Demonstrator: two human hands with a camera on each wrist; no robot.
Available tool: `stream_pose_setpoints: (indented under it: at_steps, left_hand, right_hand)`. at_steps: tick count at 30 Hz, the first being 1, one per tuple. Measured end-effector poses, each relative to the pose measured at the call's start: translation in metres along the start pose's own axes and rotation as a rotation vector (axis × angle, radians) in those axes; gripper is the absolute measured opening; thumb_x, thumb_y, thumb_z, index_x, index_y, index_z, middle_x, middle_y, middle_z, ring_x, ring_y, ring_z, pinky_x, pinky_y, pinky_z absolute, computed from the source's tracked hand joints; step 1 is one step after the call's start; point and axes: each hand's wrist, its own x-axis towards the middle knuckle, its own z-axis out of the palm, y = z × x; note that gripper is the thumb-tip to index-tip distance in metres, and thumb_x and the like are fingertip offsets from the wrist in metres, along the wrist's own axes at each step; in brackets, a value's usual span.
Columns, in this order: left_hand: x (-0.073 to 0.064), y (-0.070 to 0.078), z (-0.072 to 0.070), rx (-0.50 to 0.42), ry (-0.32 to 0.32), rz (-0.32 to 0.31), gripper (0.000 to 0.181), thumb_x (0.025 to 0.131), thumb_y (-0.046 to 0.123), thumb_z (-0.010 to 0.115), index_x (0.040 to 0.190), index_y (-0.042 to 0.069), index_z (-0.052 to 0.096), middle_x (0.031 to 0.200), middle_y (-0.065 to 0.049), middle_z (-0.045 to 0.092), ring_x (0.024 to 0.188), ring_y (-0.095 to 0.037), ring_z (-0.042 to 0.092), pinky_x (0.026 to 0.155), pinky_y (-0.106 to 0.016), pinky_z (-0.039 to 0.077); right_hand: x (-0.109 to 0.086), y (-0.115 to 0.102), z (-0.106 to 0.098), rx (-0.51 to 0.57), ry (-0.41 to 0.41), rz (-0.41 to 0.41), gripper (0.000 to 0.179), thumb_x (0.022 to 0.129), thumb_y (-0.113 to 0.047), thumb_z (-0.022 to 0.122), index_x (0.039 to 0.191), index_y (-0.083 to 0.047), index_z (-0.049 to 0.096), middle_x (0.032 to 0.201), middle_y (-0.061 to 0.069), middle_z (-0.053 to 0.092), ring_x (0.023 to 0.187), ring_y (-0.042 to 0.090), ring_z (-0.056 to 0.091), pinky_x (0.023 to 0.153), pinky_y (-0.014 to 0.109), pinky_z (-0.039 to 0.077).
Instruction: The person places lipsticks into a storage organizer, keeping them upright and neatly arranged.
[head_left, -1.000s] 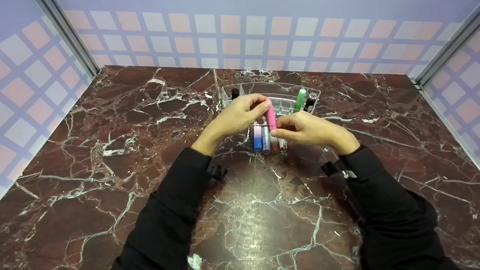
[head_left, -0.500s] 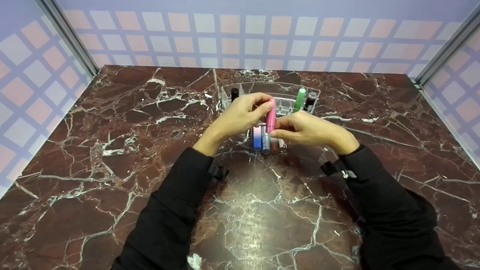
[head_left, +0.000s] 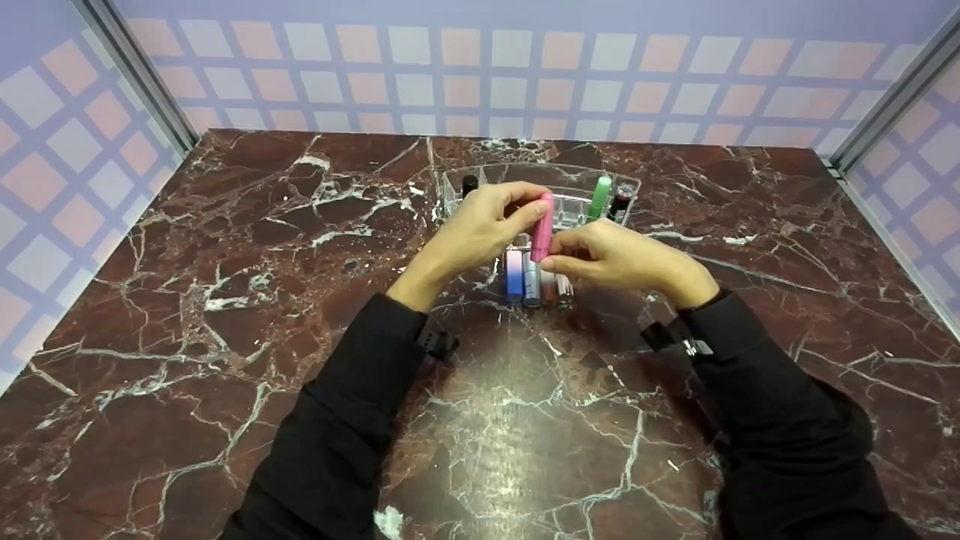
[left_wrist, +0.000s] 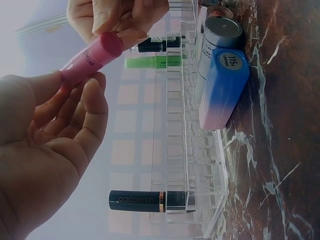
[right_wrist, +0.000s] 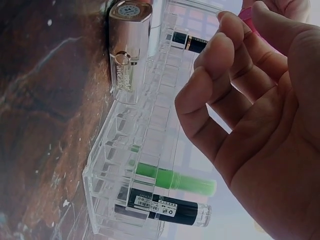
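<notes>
Both hands hold a pink lipstick tube [head_left: 543, 229] above the table, tilted slightly from upright. The left hand [head_left: 484, 225] pinches its upper end between thumb and fingers. At the lower end, the thumb and forefinger of the right hand [head_left: 626, 255] pinch it. In the left wrist view the tube [left_wrist: 92, 57] shows printed letters and a round base. Below the hands lie a blue-and-pink lipstick [head_left: 514, 276], a silver tube [head_left: 532, 281] and other tubes partly covered by the right hand. The right hand's other fingers [right_wrist: 200, 90] are loosely curled.
A clear divided organizer [head_left: 540, 174] stands behind the hands. It holds a black lipstick [left_wrist: 135, 201] at its left end, plus a green tube [head_left: 601, 196] and a dark tube with a clear cap [head_left: 621, 204] at its right. The marbled table [head_left: 225, 375] meets patterned walls.
The pink lipstick tube has turned a little, its top moving to the right, and risen slightly with the left hand. The right hand keeps nearly the same place.
</notes>
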Motion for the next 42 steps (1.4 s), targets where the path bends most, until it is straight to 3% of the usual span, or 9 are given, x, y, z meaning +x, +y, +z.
stream_pose_setpoints:
  at_steps: [6, 13, 19, 23, 33, 38, 42]
  left_hand:
    - [-0.001, 0.001, -0.001, -0.027, 0.050, 0.032, 0.030, 0.108, 0.020, 0.056, 0.134, 0.007, 0.063, 0.123, -0.005, 0.070, 0.114, -0.011, 0.065, 0.103, -0.026, 0.049]
    - [0.001, 0.004, -0.002, -0.009, 0.159, 0.088, 0.030, 0.106, 0.015, 0.058, 0.134, 0.005, 0.062, 0.115, -0.003, 0.069, 0.101, -0.015, 0.066, 0.094, -0.027, 0.053]
    - [0.003, 0.005, -0.003, 0.085, 0.200, 0.103, 0.028, 0.106, 0.015, 0.059, 0.132, 0.005, 0.063, 0.111, -0.004, 0.070, 0.101, -0.015, 0.065, 0.096, -0.024, 0.051]
    - [0.003, 0.002, -0.003, 0.128, 0.218, 0.122, 0.025, 0.106, 0.012, 0.058, 0.128, 0.002, 0.064, 0.108, -0.007, 0.069, 0.097, -0.018, 0.066, 0.092, -0.025, 0.053]
    - [0.005, -0.008, -0.010, 0.226, 0.253, 0.074, 0.026, 0.105, 0.014, 0.058, 0.128, 0.002, 0.062, 0.113, -0.009, 0.067, 0.097, -0.016, 0.064, 0.094, -0.026, 0.051]
    - [0.012, -0.017, -0.018, 0.268, 0.276, 0.032, 0.028, 0.106, 0.015, 0.058, 0.130, 0.001, 0.062, 0.119, -0.011, 0.066, 0.098, -0.018, 0.065, 0.093, -0.026, 0.053]
    - [0.019, -0.025, -0.023, 0.327, 0.330, -0.010, 0.030, 0.106, 0.018, 0.058, 0.132, 0.003, 0.063, 0.123, -0.011, 0.067, 0.105, -0.020, 0.064, 0.101, -0.030, 0.049]
  right_hand:
    - [-0.001, 0.001, -0.006, -0.021, 0.048, 0.048, 0.027, 0.106, -0.028, 0.061, 0.107, -0.003, 0.072, 0.077, 0.008, 0.067, 0.058, 0.018, 0.060, 0.053, 0.027, 0.050]
    - [-0.008, 0.002, -0.016, -0.172, 0.177, 0.217, 0.020, 0.103, -0.027, 0.067, 0.105, -0.009, 0.074, 0.083, 0.003, 0.071, 0.063, 0.015, 0.060, 0.064, 0.035, 0.052]
    - [-0.013, 0.007, -0.019, -0.313, 0.148, 0.387, 0.017, 0.095, -0.017, 0.075, 0.108, -0.006, 0.076, 0.102, 0.013, 0.076, 0.087, 0.031, 0.071, 0.084, 0.054, 0.055]
    - [-0.014, 0.012, -0.017, -0.372, 0.119, 0.441, 0.021, 0.094, -0.013, 0.075, 0.113, -0.005, 0.076, 0.109, 0.017, 0.075, 0.095, 0.039, 0.070, 0.087, 0.060, 0.052]
    - [-0.016, 0.025, -0.012, -0.383, 0.186, 0.455, 0.008, 0.089, -0.007, 0.078, 0.097, -0.009, 0.081, 0.102, 0.015, 0.077, 0.092, 0.040, 0.071, 0.086, 0.060, 0.054]
    - [-0.014, 0.025, -0.016, -0.336, 0.140, 0.505, 0.008, 0.090, -0.008, 0.079, 0.098, -0.010, 0.081, 0.102, 0.013, 0.077, 0.088, 0.035, 0.073, 0.092, 0.059, 0.053]
    - [-0.012, 0.024, -0.022, -0.282, 0.100, 0.518, 0.009, 0.091, -0.006, 0.078, 0.099, -0.009, 0.080, 0.097, 0.011, 0.078, 0.070, 0.024, 0.073, 0.084, 0.052, 0.057]
